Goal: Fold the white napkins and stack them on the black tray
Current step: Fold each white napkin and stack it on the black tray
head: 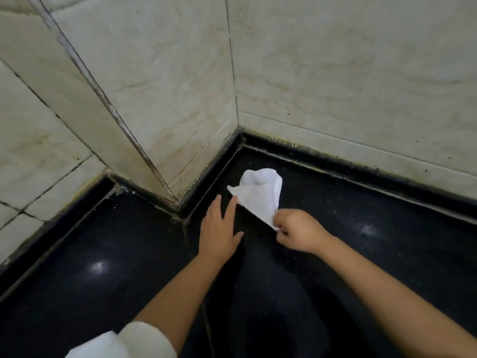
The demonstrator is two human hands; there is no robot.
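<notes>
Nearest to camera: white rolls (129, 342) at the bottom edge, blurred; they are maybe spare tissue or napkin stock, I cannot tell which.
Right hand grip: the right hand (296, 232) has its fingers pressed together on the near corner of the white napkin (260, 195), thumb against the forefinger, so the corner is pinched.
Left hand grip: the left hand (219, 228) is spread flat, fingers apart, holding nothing; its fingertips (233, 200) touch the left edge of the napkin or lie just beside it.
Napkin position: it lies on the black surface (361, 228) near the corner of the tiled wall (335, 73), half lifted, with the far part crumpled and puffed up.
Tray: the black surface has a raised rim (348, 165) along the wall; whether this is the tray itself, I cannot say for sure.
Step now: in my judgement the napkin is being pulled straight before a fold; no folded stack is visible.
Risk one: the sheet looks thin, so a strong pull from one pinched corner could tear it.
Risk two: if the left hand does not press the edge, the whole napkin may slide and the fold comes crooked.
Risk three: the crumpled far part can get trapped inside the fold and make a lump.
</notes>
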